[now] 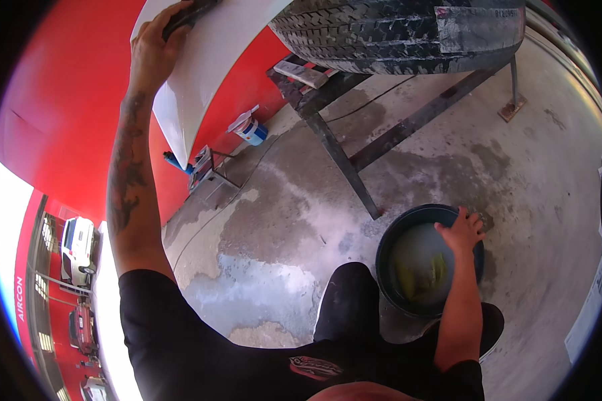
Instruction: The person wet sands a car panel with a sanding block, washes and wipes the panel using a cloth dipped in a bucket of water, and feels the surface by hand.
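Observation:
At the upper left, my left hand (155, 47) is closed round a dark block-like pad (188, 17), which lies against a white curved panel (211, 63) that tapers to a point below. The pad's exact kind is hard to make out. Low on the right, my right hand (461, 232) has its fingers spread over the far right rim of a black bucket (383, 267). Nothing shows in that hand. Cloudy water (415, 244) fills part of the bucket, with a yellow-green piece (437, 269) in it, perhaps a cloth or sponge.
A large tyre (374, 37) rests above a dark metal stand (341, 150) ahead. By the red wall (237, 93) are a small blue-and-white pail (252, 131) and a low metal frame (214, 175). Wet patches (261, 281) mark the concrete floor. Parked cars (79, 247) show far left.

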Demonstrator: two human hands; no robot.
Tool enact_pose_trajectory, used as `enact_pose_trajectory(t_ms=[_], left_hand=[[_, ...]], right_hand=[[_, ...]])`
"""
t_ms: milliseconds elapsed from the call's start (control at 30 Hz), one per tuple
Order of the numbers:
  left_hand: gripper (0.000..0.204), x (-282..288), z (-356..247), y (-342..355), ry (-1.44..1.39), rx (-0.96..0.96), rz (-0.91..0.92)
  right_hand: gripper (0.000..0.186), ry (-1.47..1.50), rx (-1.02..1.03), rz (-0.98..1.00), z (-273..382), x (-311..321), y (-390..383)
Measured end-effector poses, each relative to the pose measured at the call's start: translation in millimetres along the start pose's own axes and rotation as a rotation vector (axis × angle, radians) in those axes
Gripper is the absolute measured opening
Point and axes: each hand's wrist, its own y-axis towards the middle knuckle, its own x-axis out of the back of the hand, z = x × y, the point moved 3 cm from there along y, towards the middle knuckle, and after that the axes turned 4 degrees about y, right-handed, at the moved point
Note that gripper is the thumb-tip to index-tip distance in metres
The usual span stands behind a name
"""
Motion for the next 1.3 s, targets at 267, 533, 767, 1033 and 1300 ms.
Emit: enact_pose_trajectory(t_ms=[267,533,767,1033,1300], left_hand=[[0.037,2.1,-32.4,-58.3,-0.075,-0.033,0.011],[0.048,10.3,-65.1,-59.1,0.010,-0.047,0.173],[0.038,-28.9,-56.7,47.5,-0.007,-0.211,0.054],[0.048,35.0,-56.2,-159.3,0.009,-0.133,0.224],[0.037,-55.0,-110.2,81.4,-0.095,-0.269,0.067]], right_hand=[[0.082,0.036,0.003,-0.022,-0.5,1.3,-1.0],[0.083,0.031,0.036,-0.024,-3.9,2.0,0.3],[0.077,0.021,-0.020,-0.081,0.1,-0.1,-0.6],[0.081,0.047,0.031,-0.014,-3.5,6.1,0.1],[0.084,0.076,-0.023,0.037,-1.8,5.7,1.4]])
